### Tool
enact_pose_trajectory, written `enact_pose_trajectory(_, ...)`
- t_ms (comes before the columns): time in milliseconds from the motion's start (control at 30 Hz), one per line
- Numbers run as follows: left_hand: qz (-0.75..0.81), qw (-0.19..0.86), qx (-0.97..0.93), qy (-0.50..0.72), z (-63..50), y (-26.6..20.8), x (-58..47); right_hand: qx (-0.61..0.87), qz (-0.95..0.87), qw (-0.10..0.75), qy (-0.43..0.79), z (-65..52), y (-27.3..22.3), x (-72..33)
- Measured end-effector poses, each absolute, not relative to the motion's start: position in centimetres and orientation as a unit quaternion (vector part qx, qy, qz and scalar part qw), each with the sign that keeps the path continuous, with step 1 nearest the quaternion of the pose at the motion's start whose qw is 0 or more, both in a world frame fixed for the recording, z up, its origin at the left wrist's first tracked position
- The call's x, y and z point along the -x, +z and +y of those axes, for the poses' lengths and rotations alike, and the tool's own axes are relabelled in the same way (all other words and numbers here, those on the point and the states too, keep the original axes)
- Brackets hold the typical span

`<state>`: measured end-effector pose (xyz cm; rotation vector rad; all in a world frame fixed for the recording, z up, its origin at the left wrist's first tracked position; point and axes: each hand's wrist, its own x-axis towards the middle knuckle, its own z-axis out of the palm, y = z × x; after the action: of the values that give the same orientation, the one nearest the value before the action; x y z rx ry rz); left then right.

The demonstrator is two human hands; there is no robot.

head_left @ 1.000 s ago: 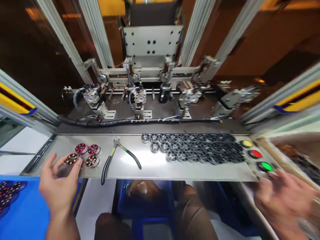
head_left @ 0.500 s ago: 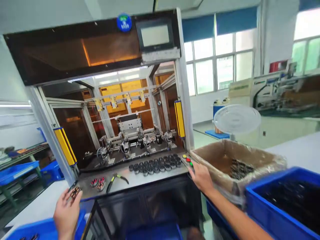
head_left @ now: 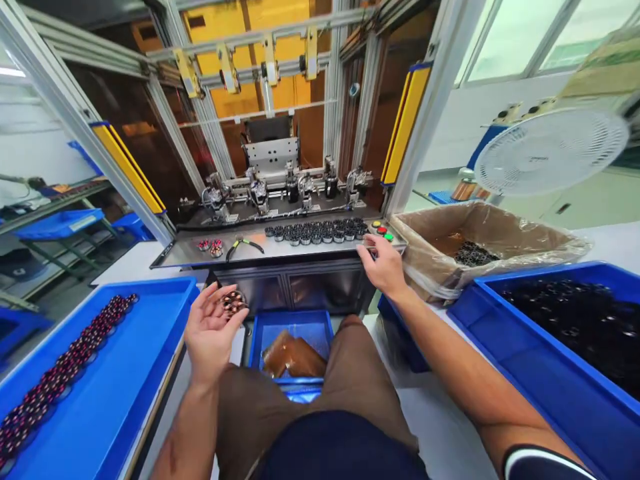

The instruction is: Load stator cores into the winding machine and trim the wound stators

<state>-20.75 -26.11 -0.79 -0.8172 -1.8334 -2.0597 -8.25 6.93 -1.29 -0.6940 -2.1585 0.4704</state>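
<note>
My left hand (head_left: 213,323), palm turned up with fingers curled, holds a small round copper-wound stator (head_left: 233,303) in front of the bench edge. My right hand (head_left: 384,264) is at the bench's front right, beside the red and green buttons (head_left: 382,231) and the end of several rows of black ring-shaped parts (head_left: 320,231). Its thumb and forefinger are apart, and I see nothing held between them. A few red-and-copper stators (head_left: 215,249) lie on the metal bench top (head_left: 280,251), left of yellow-and-black cutting pliers (head_left: 244,247).
Behind the bench stands a machine frame with clamp fixtures (head_left: 259,193). A blue tray (head_left: 125,360) with rows of stators is at left. To the right are a plastic-lined box (head_left: 430,240), a blue bin (head_left: 500,320) of black parts and a white fan (head_left: 550,150). Another blue bin (head_left: 293,323) is below.
The view has tilted down, showing my lap and the left tray. My left hand has come in toward the middle with the stator, its palm now up. My right hand stays near the buttons.
</note>
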Motion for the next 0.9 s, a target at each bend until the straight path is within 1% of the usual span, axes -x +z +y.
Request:
enact_pose_trajectory(67, -0.628, 0.141, 0.329, -0.691, -25.5, -0.2, 18.5, 0.207, -0.856, 0.388, 0.272, 2.4, -1.4, 8.5)
enact_pose_trajectory(100, -0.625, 0.144, 0.348, -0.683, -25.3, -0.1, 17.7, 0.152, -0.834, 0.384, 0.365, 0.2, -1.2, 8.5)
enact_pose_trajectory(133, -0.624, 0.148, 0.364, -0.675, -25.0, -0.1, 17.2, 0.1, -0.809, 0.359, 0.455, -1.8, -0.9, 8.5)
enact_pose_trajectory(200, -0.622, 0.154, 0.389, -0.661, -24.6, -0.4, 16.6, 0.036, -0.76, 0.271, 0.589, -4.8, 0.0, 8.3)
enact_pose_trajectory(300, -0.626, 0.164, 0.412, -0.641, -24.3, -1.1, 16.5, 0.023, -0.71, 0.127, 0.693, -7.0, 1.4, 8.4)
enact_pose_trajectory(400, -0.634, 0.168, 0.413, -0.631, -23.9, -1.7, 16.7, 0.021, -0.662, 0.022, 0.749, -7.8, 1.8, 9.1)
enact_pose_trajectory(433, -0.636, 0.165, 0.412, -0.631, -23.8, -1.8, 16.8, 0.021, -0.649, 0.006, 0.761, -7.9, 1.7, 9.4)
enact_pose_trajectory(600, -0.62, 0.121, 0.423, -0.649, -23.6, -2.3, 17.4, 0.008, -0.596, -0.011, 0.803, -7.1, 0.8, 10.4)
enact_pose_trajectory(667, -0.611, 0.091, 0.421, -0.664, -23.7, -2.3, 17.6, -0.037, -0.585, -0.049, 0.809, -5.2, 0.3, 10.4)
enact_pose_trajectory(767, -0.601, 0.06, 0.413, -0.681, -23.6, -2.4, 17.8, -0.134, -0.568, -0.134, 0.801, -2.3, -1.3, 10.1)
enact_pose_trajectory(833, -0.599, 0.071, 0.414, -0.682, -23.4, -2.4, 18.0, -0.107, -0.56, -0.149, 0.808, -1.8, -2.6, 9.8)
enact_pose_trajectory(900, -0.6, 0.101, 0.42, -0.674, -22.9, -2.4, 18.3, -0.017, -0.532, -0.131, 0.837, -3.2, -3.7, 9.5)
